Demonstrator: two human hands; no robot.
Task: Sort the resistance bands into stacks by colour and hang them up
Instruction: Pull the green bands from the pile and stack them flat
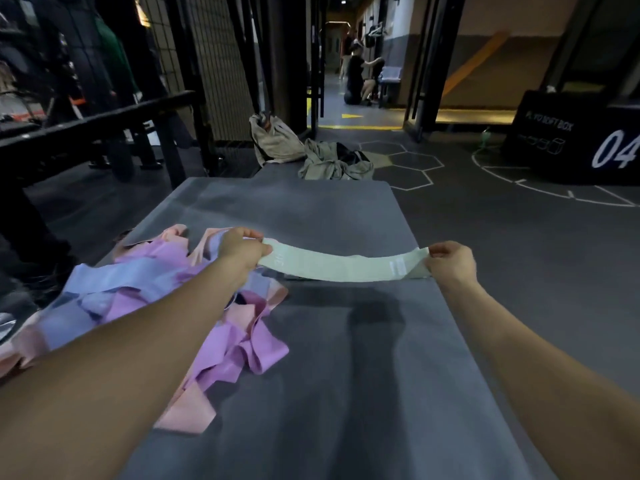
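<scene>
**Green band pulled flat, the rest still in a heap**

So both hands are out over the grey mat (346,358) with one pale green band (341,268) stretched between them. The left hand (242,249) pinches its left end, thumb and fingers curled tight on the fabric, and the right hand (450,259) does the same at the other end. The band hangs just above the mat with a slight upward bow in the middle, casting a shadow underneath. My guess is it's being held taut like that to get the twists out, so it lies flat and can start a tidy green stack on the bare side of the mat.

The unsorted pile (166,306) sits on the left part of the mat, right under the left forearm: purple, pink and light blue bands all tangled over each other. Keeping the jumble on one side and the working space on the other makes sense for sorting by colour.

I can't see any finished stacks, so I'd say this is early days, and nothing is hung up. There's a dark rack (104,126) off to the left that might be where they go, but it's too dim over there to tell.

A beige bag (273,136) and some crumpled clothes (332,162) lie on the floor past the mat.
</scene>
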